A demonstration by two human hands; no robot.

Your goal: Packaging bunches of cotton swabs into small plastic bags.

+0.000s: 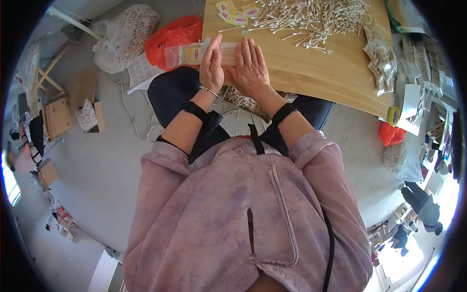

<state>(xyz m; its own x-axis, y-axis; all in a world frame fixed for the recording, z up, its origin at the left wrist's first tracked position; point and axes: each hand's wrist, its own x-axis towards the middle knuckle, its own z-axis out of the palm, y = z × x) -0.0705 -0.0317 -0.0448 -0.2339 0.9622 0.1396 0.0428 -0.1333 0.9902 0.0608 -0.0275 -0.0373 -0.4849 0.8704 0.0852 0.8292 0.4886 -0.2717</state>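
Note:
At the table's near left part, a neat row of cotton swabs (227,56) lies between my two hands. My right hand (251,68) rests flat with straight fingers over the right end of the row. My left hand (212,67) stands on its edge, fingers stretched out, beside the row's left end. Just left of it lies a clear plastic bag (171,57) with swabs and a yellow card (192,54) inside. Neither hand grips anything. The parts of the swabs under my right palm are hidden.
A big loose pile of cotton swabs (316,19) covers the far side of the wooden table (311,70). Yellow cards (233,13) lie at its far left, filled packs (379,61) at its right, near a tape roll (393,116). A red plastic bag (172,41) sits left of the table.

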